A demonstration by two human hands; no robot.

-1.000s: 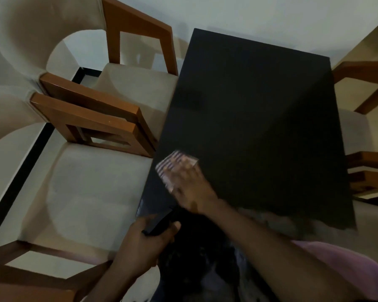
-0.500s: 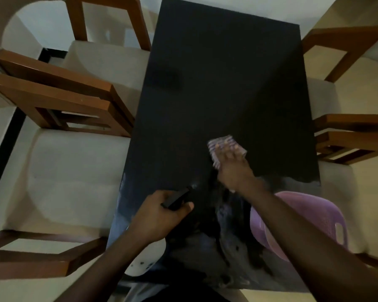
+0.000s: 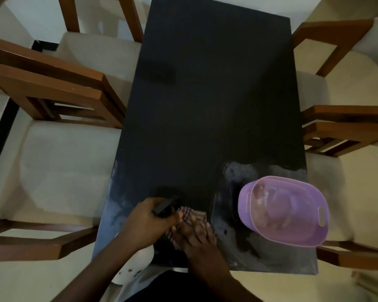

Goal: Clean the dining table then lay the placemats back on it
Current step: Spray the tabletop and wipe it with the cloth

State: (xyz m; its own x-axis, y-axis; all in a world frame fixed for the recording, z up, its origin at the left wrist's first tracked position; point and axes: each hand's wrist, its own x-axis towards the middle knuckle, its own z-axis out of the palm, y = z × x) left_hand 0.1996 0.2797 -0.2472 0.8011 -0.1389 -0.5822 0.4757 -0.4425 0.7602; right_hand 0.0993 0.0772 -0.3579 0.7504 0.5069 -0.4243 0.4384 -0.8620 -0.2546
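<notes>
- Head view: checked cloth bunched on the black desk near its front edge, pressed flat under the right hand.
- Soft, limp, likely damp; best gathered in the palm, not pinched.
- Left hand closed around a dark slim object, identity unclear.
- Purple basket just right; contents blurred.
- No placemats in sight.

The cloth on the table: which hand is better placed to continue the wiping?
The right hand: it lies on the cloth, while the left hand grips a dark object.
</notes>
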